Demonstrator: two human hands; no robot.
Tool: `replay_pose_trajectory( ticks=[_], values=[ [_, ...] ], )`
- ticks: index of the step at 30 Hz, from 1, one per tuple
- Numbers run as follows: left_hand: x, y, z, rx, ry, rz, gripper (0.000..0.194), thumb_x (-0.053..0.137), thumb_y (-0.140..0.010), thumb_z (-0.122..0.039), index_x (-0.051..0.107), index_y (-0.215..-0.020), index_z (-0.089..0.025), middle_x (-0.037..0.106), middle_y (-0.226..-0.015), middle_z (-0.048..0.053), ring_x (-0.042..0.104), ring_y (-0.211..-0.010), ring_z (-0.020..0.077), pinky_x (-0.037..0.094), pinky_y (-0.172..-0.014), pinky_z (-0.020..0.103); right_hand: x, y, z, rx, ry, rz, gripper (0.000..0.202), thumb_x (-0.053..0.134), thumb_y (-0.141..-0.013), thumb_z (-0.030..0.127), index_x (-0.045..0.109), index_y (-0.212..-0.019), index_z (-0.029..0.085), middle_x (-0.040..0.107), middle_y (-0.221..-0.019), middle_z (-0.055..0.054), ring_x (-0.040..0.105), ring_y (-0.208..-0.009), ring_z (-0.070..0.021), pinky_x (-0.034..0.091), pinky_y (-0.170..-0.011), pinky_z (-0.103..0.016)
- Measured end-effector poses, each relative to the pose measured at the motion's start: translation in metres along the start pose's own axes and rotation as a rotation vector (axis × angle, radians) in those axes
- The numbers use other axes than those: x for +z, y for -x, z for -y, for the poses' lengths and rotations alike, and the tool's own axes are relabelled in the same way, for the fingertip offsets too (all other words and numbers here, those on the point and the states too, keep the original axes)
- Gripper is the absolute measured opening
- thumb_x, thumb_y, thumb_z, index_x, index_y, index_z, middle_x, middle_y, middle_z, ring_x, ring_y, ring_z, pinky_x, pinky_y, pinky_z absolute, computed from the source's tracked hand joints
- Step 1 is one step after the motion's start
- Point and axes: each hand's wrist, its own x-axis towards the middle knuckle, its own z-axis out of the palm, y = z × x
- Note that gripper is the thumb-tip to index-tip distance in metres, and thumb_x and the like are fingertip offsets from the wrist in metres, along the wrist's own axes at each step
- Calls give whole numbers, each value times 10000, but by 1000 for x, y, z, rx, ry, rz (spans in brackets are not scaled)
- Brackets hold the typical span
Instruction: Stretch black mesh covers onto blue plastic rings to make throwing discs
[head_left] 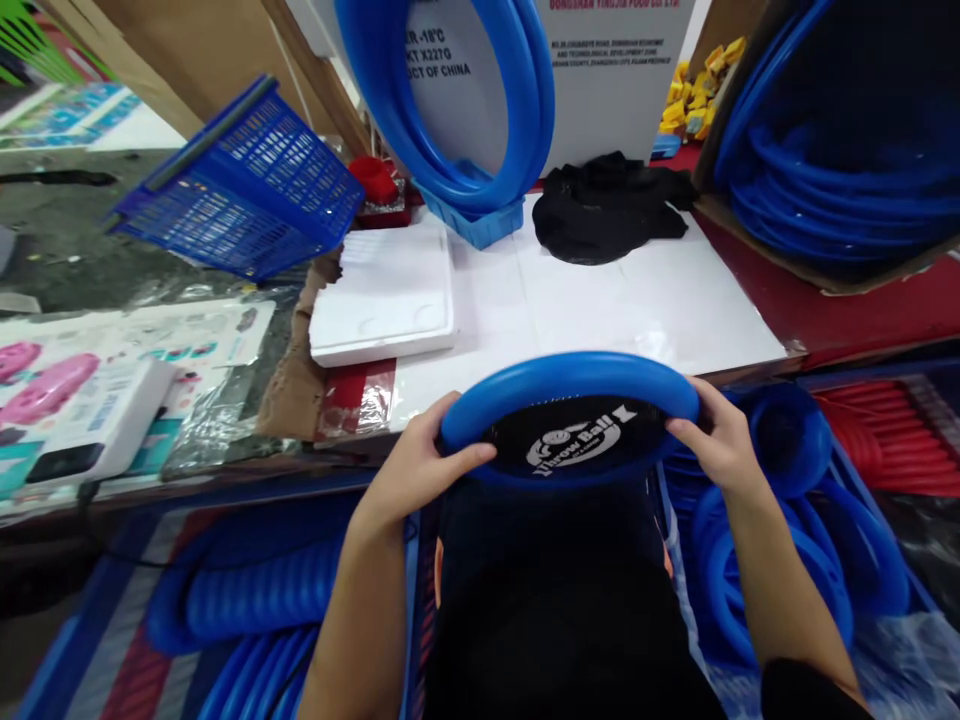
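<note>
So in the head view, loads of blue rings [832, 190] are piled in the cardboard box [825, 286], past the right fingers and further right. Beyond the fingers, roughly between them, more upright rings [532, 90] are propped in a little light-blue tray [480, 226]. A blue basket [247, 190] is tipped at an angle, off beyond the left fingers; its contents can't be made out.

Both forearms are angled inward. The disc [577, 435] is held between the left hand [427, 465] and right hand [720, 440], rim pinched at both ends, thumbs on the near side, other fingers mostly hidden. It's stretched widthwise from fingers to fingers, printed black face tilted towards the wearer, lettering slanted up towards the right fingers.
</note>
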Motion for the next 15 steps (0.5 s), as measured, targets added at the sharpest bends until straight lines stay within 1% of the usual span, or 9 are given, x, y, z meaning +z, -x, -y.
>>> replay_pose_trajectory(
  ticks=[1, 3, 5, 7, 9, 12, 15],
  values=[
    [-5, 4, -11, 44, -121, 65, 467, 925, -797, -477, 753, -1134, -202, 761, -998, 27, 706, -901, 233, 551, -803, 293, -2, 2, 4, -41, 40, 38, 540, 847, -912, 436, 705, -1407, 271, 768, -1314, -75, 740, -1186, -317, 615, -1042, -431],
    [-8, 10, -32, 164, -278, 145, 486, 903, -837, -473, 741, -1220, -222, 782, -1069, 29, 733, -951, 245, 565, -873, 309, -4, 6, 13, -136, 110, 126, 513, 853, -914, 386, 718, -1398, 285, 773, -1308, -75, 746, -1180, -312, 620, -1038, -420],
    [-2, 14, -50, 296, -348, 202, 485, 848, -910, -448, 709, -1326, -243, 791, -1198, 50, 755, -1058, 259, 571, -970, 327, -2, 8, 21, -221, 160, 204, 499, 853, -917, 350, 723, -1396, 300, 777, -1301, -76, 752, -1175, -310, 622, -1041, -418],
    [7, 16, -60, 410, -379, 235, 474, 771, -986, -393, 661, -1425, -252, 781, -1285, 72, 762, -1128, 256, 574, -1015, 332, 1, 10, 26, -279, 186, 237, 496, 845, -924, 334, 719, -1403, 308, 779, -1293, -81, 759, -1161, -315, 631, -1028, -429],
    [16, 18, -63, 489, -401, 243, 508, 732, -1017, -365, 613, -1497, -250, 774, -1317, 92, 767, -1147, 255, 590, -1010, 340, 4, 12, 29, -317, 193, 234, 511, 837, -930, 319, 706, -1423, 317, 779, -1289, -86, 762, -1148, -323, 639, -1008, -449],
    [23, 19, -59, 567, -448, 214, 596, 748, -1006, -405, 569, -1551, -243, 764, -1350, 124, 769, -1170, 286, 614, -1003, 392, 6, 15, 35, -369, 202, 231, 548, 839, -924, 279, 689, -1449, 333, 781, -1284, -85, 765, -1132, -335, 639, -997, -481],
    [28, 22, -54, 639, -480, 167, 561, 737, -1010, -393, 587, -1527, -233, 777, -1323, 137, 780, -1142, 300, 631, -968, 417, 7, 17, 42, -420, 208, 224, 586, 837, -918, 227, 679, -1469, 347, 784, -1282, -75, 769, -1114, -334, 636, -984, -489]
  ],
)
